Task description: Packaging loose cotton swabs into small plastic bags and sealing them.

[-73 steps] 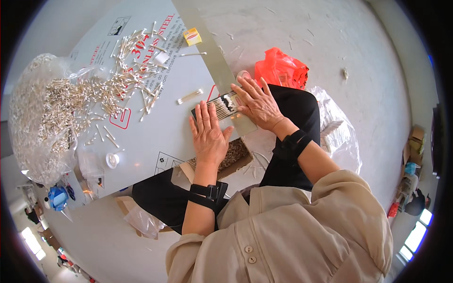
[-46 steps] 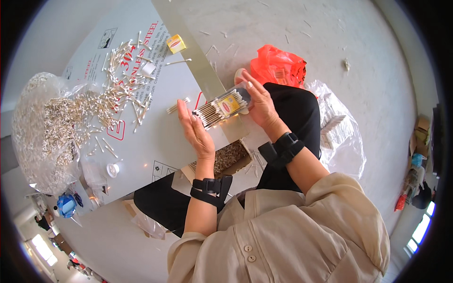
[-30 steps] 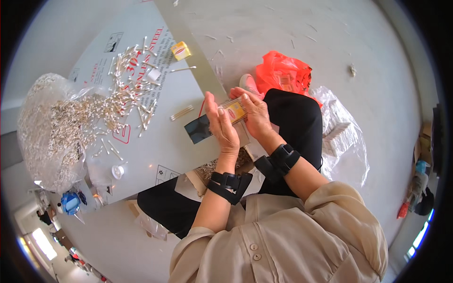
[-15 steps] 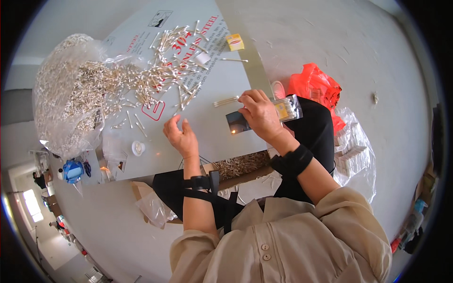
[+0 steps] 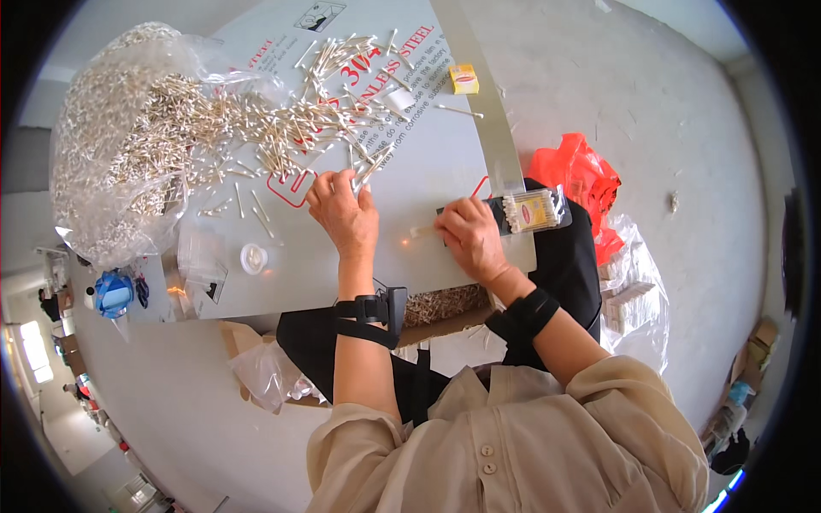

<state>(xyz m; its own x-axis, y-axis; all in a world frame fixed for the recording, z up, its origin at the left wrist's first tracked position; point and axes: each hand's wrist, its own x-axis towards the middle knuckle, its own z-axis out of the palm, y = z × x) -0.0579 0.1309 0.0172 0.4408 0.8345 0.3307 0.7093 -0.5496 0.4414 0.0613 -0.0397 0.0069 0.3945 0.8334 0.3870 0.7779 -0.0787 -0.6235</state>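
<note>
My left hand (image 5: 345, 215) reaches to the near edge of the loose white cotton swabs (image 5: 373, 157) on the table. Its thumb and fingers close around the ends of a few swabs. Fingers curled, my right hand (image 5: 473, 239) is near the table's right side, with pale swab ends (image 5: 419, 232) sticking out to its left. Its palm and the rest of what it holds are hidden. Just beyond that hand lies a flat clear pack of cotton swabs (image 5: 534, 211) with a yellow label, reaching over my thigh.
A large clear bag (image 5: 107, 162) spills swabs across the left of the metal-topped table (image 5: 410, 201). Nearby are a small round white container (image 5: 253, 258) and a yellow box (image 5: 464, 79). Below the edge sits a carton of swabs (image 5: 445, 306); a red bag (image 5: 577, 171) lies right.
My left hand has moved up and right to the loose swabs, and its fingers have closed. My right hand has lowered slightly, hiding more of the swabs beside it. The view has shifted.
</note>
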